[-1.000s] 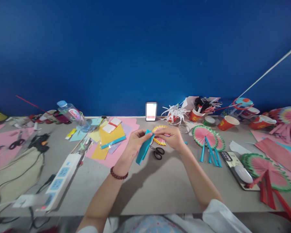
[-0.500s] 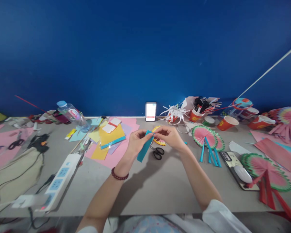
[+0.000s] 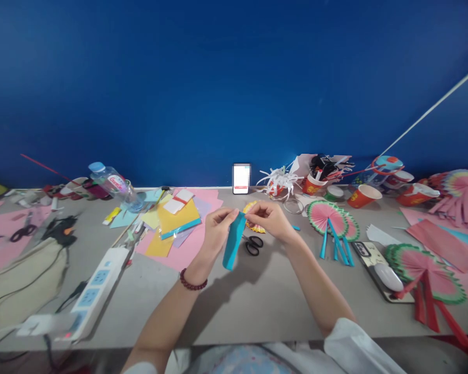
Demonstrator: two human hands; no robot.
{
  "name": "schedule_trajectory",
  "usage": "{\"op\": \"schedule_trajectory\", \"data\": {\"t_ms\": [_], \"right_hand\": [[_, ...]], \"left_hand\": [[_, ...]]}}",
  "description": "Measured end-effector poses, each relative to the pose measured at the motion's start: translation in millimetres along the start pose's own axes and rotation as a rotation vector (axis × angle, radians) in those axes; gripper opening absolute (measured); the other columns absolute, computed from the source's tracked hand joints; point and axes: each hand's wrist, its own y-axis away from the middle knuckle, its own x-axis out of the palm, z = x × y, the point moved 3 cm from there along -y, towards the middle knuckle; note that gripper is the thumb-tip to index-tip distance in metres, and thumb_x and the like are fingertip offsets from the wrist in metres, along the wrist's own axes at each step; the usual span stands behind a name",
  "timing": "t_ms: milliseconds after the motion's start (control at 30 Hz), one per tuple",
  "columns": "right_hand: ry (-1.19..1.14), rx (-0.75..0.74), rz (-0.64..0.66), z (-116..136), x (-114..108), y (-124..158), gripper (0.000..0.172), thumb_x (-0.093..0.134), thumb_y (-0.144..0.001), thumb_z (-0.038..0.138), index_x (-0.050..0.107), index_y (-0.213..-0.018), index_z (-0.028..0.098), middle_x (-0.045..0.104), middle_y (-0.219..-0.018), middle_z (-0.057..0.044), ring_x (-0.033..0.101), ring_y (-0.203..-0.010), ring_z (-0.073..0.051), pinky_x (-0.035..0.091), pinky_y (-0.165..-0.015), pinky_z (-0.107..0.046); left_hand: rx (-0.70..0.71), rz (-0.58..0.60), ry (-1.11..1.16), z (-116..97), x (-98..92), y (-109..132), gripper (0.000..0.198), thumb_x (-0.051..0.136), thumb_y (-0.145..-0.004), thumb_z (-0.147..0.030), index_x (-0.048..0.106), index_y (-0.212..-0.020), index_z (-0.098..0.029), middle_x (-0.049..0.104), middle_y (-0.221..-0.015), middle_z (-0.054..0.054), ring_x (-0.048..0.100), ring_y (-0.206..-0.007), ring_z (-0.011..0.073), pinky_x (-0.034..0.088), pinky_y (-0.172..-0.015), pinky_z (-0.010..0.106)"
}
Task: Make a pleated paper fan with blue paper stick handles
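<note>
A blue paper strip (image 3: 233,243) hangs down from between my two hands above the middle of the table. My left hand (image 3: 219,227) pinches its upper left edge between thumb and fingers. At the strip's top right corner, the fingertips of my right hand (image 3: 268,218) are pressed together on the paper. Black-handled scissors (image 3: 253,245) lie on the table just right of the strip. Partly hidden behind my right hand is a yellow-edged pleated paper piece (image 3: 251,209).
A lit phone (image 3: 241,179) stands against the blue wall. Coloured papers (image 3: 179,215), a bottle (image 3: 115,184) and a power strip (image 3: 97,293) lie left. Right are paper fans (image 3: 327,218), red cups (image 3: 363,196) and a phone with a white mouse (image 3: 388,277) on it.
The blue strip now hangs more upright and shows more of its face. Both hands have shifted only slightly and keep their pinch on it.
</note>
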Motion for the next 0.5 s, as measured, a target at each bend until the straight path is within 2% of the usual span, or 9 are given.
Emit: {"op": "schedule_trajectory", "data": {"t_ms": [67, 333, 500], "right_hand": [[-0.008, 0.008, 0.002, -0.9, 1.6, 0.1, 0.026, 0.074, -0.067, 0.038, 0.060, -0.067, 0.016, 0.065, -0.059, -0.001, 0.060, -0.053, -0.012, 0.048, -0.053, -0.024], [-0.123, 0.029, -0.081, -0.9, -3.6, -3.8, 0.029, 0.076, -0.062, 0.040, 0.060, -0.062, 0.016, 0.064, -0.057, 0.000, 0.059, -0.051, -0.011, 0.049, -0.054, -0.025], [-0.176, 0.053, -0.113, -2.1, -5.8, -5.3, 0.028, 0.078, -0.059, 0.039, 0.060, -0.061, 0.017, 0.063, -0.055, 0.001, 0.059, -0.052, -0.011, 0.050, -0.055, -0.025]], "left_hand": [[0.003, -0.005, 0.011, 2.4, -0.9, -0.9, 0.024, 0.068, -0.071, -0.033, 0.063, -0.057, -0.015, 0.056, -0.056, -0.002, 0.048, -0.057, 0.0102, 0.040, -0.056, 0.021], [-0.202, 0.106, -0.062, 2.7, -0.2, -4.1, 0.032, 0.071, -0.066, -0.045, 0.072, -0.071, -0.014, 0.065, -0.063, 0.002, 0.053, -0.060, 0.0129, 0.041, -0.054, 0.023], [-0.212, 0.115, -0.052, -0.6, 0.2, -3.7, 0.033, 0.071, -0.065, -0.046, 0.071, -0.070, -0.013, 0.064, -0.062, 0.002, 0.053, -0.059, 0.0129, 0.041, -0.054, 0.023]]}}
